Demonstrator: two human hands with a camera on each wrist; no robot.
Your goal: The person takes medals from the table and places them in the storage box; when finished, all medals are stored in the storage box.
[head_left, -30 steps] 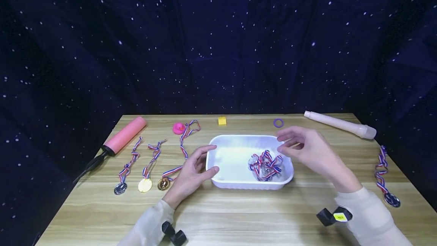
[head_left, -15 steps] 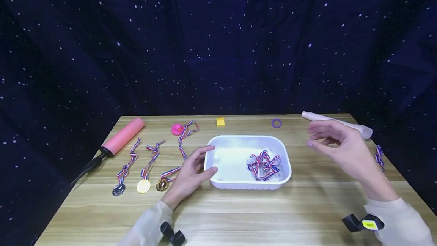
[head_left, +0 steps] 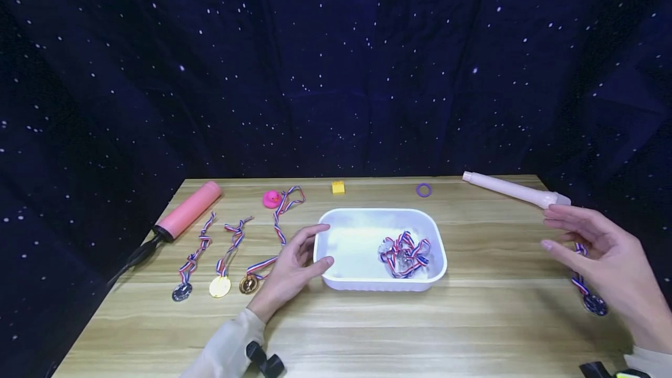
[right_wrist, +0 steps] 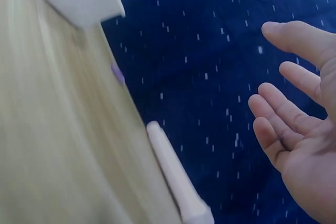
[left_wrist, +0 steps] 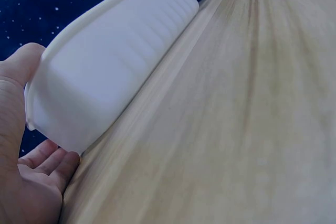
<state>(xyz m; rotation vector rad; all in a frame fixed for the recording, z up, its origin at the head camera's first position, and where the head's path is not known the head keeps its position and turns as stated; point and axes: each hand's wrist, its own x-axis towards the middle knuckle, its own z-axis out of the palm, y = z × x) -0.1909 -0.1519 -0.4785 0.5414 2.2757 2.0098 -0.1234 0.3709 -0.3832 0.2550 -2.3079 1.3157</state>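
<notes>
My left hand (head_left: 294,264) holds the left end of a white plastic tub (head_left: 336,286), thumb and forefinger spread along its rim. In the left wrist view, the thumb lies at the rim and the other fingers sit low by the tub's outer wall. Several medals with red, white and blue ribbons (head_left: 405,254) lie bunched inside the tub's right half. My right hand (head_left: 609,255), fingers apart and holding nothing, hovers over a silver medal (head_left: 595,304) at the table's right side, hiding part of its ribbon.
Left of the tub lie a silver medal (head_left: 181,291), a gold medal (head_left: 220,286) and a bronze medal (head_left: 249,284). Farther back are a pink pump (head_left: 190,210), pink rubber duck (head_left: 272,199), yellow block (head_left: 338,187), purple ring (head_left: 423,190) and pale pink tube (head_left: 511,188).
My right hand has moved right, from beside the tub's right end to over the silver medal at the table's right side. My left hand stays at the tub.
</notes>
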